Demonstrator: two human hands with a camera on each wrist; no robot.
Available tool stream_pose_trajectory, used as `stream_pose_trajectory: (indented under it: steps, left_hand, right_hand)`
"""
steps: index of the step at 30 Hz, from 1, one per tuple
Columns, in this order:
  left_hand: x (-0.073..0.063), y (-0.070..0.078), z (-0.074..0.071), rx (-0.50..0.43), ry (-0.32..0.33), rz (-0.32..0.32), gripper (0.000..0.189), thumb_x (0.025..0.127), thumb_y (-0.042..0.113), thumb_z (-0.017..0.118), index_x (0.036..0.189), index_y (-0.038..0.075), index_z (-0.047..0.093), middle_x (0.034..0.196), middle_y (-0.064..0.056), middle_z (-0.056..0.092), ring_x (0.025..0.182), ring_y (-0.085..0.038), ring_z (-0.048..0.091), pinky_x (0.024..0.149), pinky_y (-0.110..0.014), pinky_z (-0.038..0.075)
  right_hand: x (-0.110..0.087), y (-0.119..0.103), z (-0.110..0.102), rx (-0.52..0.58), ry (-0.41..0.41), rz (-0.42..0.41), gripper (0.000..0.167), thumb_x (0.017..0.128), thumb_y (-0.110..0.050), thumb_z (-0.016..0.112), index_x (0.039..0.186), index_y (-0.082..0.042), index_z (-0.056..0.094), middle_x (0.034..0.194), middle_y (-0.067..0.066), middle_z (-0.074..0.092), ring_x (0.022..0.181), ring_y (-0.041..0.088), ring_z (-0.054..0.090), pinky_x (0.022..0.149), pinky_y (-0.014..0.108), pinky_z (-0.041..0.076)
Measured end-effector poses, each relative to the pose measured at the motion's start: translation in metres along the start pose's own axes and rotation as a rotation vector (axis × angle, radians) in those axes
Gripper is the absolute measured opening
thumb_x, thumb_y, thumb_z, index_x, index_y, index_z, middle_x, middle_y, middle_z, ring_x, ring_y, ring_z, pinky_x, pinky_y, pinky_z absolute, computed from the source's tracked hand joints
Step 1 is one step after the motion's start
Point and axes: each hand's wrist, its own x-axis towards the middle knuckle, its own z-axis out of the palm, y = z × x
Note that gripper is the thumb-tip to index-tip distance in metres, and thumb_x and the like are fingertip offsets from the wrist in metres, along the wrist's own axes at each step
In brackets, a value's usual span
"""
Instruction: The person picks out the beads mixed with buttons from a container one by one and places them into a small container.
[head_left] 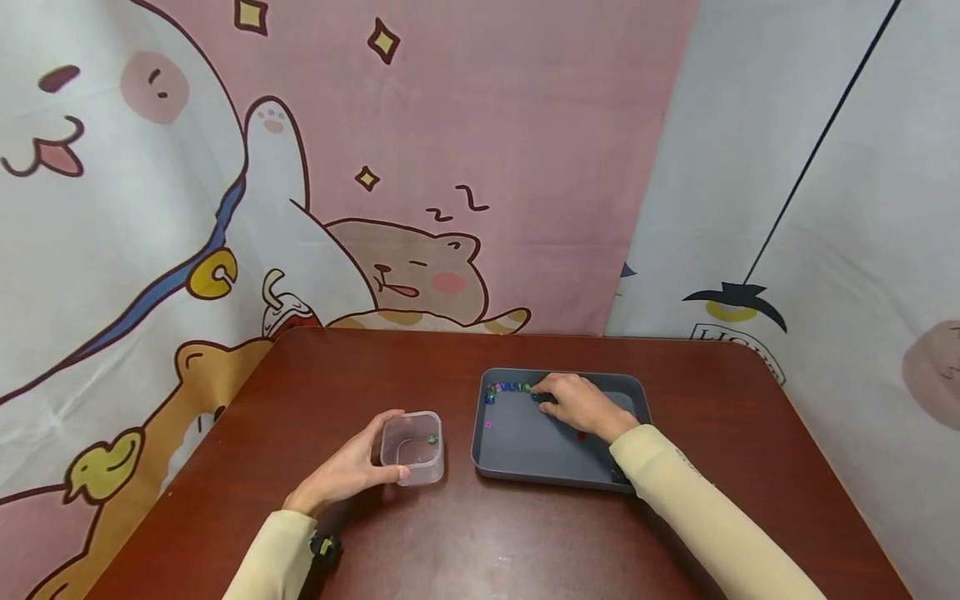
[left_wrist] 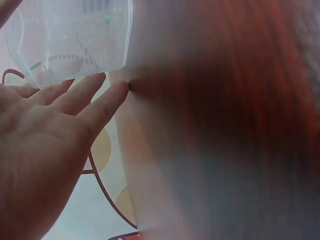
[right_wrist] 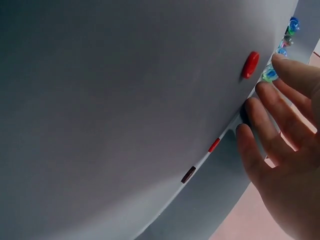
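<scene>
My left hand [head_left: 348, 467] holds a clear plastic box [head_left: 422, 473], thumb on its near side and fingers round its left and far sides. A small green bead [head_left: 432, 438] shows inside the box. My right hand [head_left: 581, 403] is over the grey tray [head_left: 525, 450], fingertips right at the end of a row of blue and green beads [head_left: 512, 387] along the far wall. In the right wrist view its fingers are loosely bent and spread, the thumb tip beside a blue-green bead [right_wrist: 270, 74]. A dark piece [right_wrist: 245, 113] sits partly behind the fingers.
A small pink ring [head_left: 488, 425] lies in the tray's left part. Red pieces [right_wrist: 251, 65] and a dark piece [right_wrist: 188, 175] lie elsewhere in it. Both stand on a brown wooden table [head_left: 360, 367], with a cartoon-printed cloth [head_left: 525, 167] behind.
</scene>
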Motion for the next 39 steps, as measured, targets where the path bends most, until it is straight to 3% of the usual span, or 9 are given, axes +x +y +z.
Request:
stream_pose_trajectory:
  steps: [9,19,30,39]
  left_hand:
    - [0.0,0.002,0.0,0.008,0.014,-0.027,0.091,0.086,0.03,0.087,0.157,0.018,0.032,0.143,-0.01,0.052,0.122,-0.028,0.056,0.099,-0.045,0.046]
    - [-0.001,0.0,0.002,0.001,0.005,0.006,0.088,0.086,0.026,0.086,0.156,0.017,0.033,0.143,-0.013,0.052,0.122,-0.031,0.056,0.099,-0.049,0.046]
    - [-0.003,-0.003,0.002,0.008,0.019,-0.026,0.088,0.086,0.028,0.086,0.156,0.02,0.033,0.142,-0.01,0.053,0.122,-0.028,0.056,0.1,-0.044,0.046]
    - [-0.001,-0.001,0.001,-0.007,0.0,0.015,0.089,0.086,0.03,0.086,0.156,0.016,0.033,0.141,-0.014,0.052,0.12,-0.032,0.056,0.097,-0.046,0.046]
  right_hand:
    - [0.001,-0.002,-0.002,-0.021,0.021,-0.011,0.022,0.094,-0.016,0.078,0.116,-0.012,0.078,0.119,0.005,0.071,0.109,0.027,0.068,0.091,0.048,0.054]
    - [-0.005,-0.01,-0.015,0.028,0.07,-0.039,0.022,0.096,-0.016,0.076,0.117,-0.008,0.077,0.118,0.006,0.071,0.109,0.026,0.068,0.092,0.047,0.054]
    - [-0.01,-0.034,-0.042,0.095,0.204,-0.099,0.022,0.096,-0.02,0.076,0.116,-0.011,0.077,0.12,0.003,0.071,0.112,0.023,0.067,0.094,0.046,0.053]
    - [-0.015,-0.061,-0.056,0.137,0.261,-0.126,0.022,0.096,-0.021,0.076,0.118,-0.014,0.077,0.123,0.001,0.07,0.115,0.021,0.066,0.096,0.047,0.052]
